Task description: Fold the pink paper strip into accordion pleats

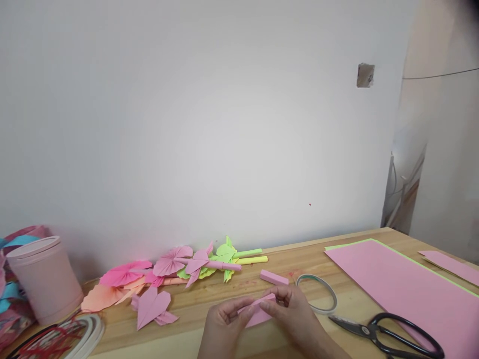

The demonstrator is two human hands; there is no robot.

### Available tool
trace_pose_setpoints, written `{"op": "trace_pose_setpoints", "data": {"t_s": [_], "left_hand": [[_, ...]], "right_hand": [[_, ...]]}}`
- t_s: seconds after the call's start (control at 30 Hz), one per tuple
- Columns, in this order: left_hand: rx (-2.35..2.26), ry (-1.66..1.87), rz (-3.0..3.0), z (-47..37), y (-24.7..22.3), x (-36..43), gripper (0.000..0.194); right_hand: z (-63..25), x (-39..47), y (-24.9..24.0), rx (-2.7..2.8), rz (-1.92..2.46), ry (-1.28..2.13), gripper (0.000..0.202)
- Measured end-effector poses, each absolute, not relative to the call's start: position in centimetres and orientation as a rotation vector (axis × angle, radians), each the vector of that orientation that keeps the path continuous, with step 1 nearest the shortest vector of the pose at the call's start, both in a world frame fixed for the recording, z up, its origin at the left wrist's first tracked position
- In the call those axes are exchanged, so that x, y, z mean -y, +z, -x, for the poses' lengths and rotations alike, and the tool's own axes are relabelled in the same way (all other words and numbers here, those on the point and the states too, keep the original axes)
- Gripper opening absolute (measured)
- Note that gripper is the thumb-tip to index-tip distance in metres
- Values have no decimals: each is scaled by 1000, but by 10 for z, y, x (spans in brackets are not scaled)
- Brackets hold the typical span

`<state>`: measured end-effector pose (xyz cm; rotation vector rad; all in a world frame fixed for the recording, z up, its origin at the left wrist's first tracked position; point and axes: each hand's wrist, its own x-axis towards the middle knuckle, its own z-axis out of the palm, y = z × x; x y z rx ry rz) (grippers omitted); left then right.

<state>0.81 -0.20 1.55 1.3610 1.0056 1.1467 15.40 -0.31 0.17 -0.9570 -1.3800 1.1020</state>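
A small piece of folded pink paper point(261, 316) is held between both hands, low in the middle of the view. My left hand point(225, 321) pinches its left end, and my right hand point(290, 308) pinches its right end and upper edge. Just behind the hands lies a folded pink strip point(274, 277). To their right are a tape roll point(316, 294) on its side and black-handled scissors point(370, 331) with the blades pointing left. A pink paper heart with wings point(152, 306) rests on the wooden table to the left.
Paper fans and hearts on rolled stems point(202, 263) lie along the wall. Large pink sheets point(407, 294) cover the table's right part, with smaller pink paper point(454, 267) beyond. At the left stand a pink container point(47, 281) and coiled white strips point(88, 336).
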Motion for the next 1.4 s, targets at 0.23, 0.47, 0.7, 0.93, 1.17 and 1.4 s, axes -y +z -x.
{"op": "trace_pose_setpoints", "data": {"t_s": [0.23, 0.47, 0.7, 0.93, 1.17, 1.4], "left_hand": [[-1006, 1148, -1298, -4, 11, -2, 17], [-1062, 1203, -1261, -4, 7, -3, 20], [-1176, 1268, -1257, -5, 8, -3, 22], [-893, 1114, -1327, 0, 7, -4, 25], [-837, 1084, -1198, -4, 5, -4, 27], [-712, 1001, -1103, 6, 8, -10, 35]], "right_hand": [[-158, 3, 1, 1477, 975, 1037, 29], [-155, 3, 0, 1526, 1045, 923, 33], [-144, 8, 5, 1515, 942, 940, 28], [-155, 3, 0, 1481, 1052, 911, 28], [-153, 4, 0, 1417, 1046, 1003, 24], [-168, 1, 8, 1483, 998, 961, 36]]}}
